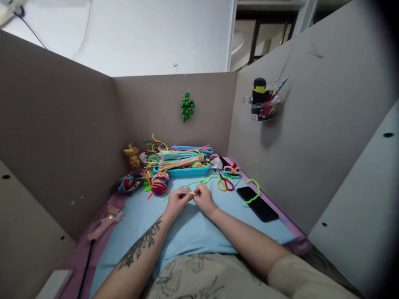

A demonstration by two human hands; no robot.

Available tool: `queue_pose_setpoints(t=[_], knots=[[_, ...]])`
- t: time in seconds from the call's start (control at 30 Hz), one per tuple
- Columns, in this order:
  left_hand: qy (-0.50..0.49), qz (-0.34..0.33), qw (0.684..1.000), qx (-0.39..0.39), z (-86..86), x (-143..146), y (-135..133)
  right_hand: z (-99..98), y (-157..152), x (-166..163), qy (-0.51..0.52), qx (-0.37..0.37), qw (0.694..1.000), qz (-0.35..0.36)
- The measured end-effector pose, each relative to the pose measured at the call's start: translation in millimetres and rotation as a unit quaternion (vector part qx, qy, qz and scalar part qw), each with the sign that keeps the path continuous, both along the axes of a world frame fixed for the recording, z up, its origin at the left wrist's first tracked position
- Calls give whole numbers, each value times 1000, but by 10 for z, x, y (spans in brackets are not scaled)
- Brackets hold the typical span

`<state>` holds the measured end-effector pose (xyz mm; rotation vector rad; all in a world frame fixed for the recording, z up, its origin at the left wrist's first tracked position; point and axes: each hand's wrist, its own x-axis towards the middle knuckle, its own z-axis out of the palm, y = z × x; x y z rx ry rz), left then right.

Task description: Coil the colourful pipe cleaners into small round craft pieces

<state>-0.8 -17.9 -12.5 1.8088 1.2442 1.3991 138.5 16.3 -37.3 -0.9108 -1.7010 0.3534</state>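
Note:
My left hand point(176, 201) and my right hand point(204, 198) meet over the light blue mat point(187, 232), fingers pinched together on a thin pipe cleaner piece point(188, 192) held between them. A green pipe cleaner point(208, 179) trails away from the hands toward the back right. A striped multicoloured wound ball point(160, 183) sits just beyond my left hand. Red and yellow scissors point(225, 184) lie a little right of my right hand.
A blue tray point(182, 171) piled with coloured pipe cleaners stands at the back. A dark bowl point(127, 184) is at the left, a pink glue gun point(104, 223) nearer left. A black phone point(257, 203) lies right. Cardboard walls surround the desk; a green ornament point(187, 107) hangs behind.

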Motion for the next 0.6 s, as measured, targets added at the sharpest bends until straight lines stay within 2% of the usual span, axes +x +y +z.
queue_pose_setpoints(t=[0.17,0.27,0.43,0.6], knots=[[27,-23,999,37,-2,-88,33,49,-61,37,-30,-11,994,105],[42,-30,997,65,-6,-143,57,67,-67,75,-49,-13,989,141],[59,-36,993,98,-29,-178,78,68,-33,108,-104,11,983,148],[22,-25,998,50,-98,-195,122,81,-22,110,-62,14,994,87]])
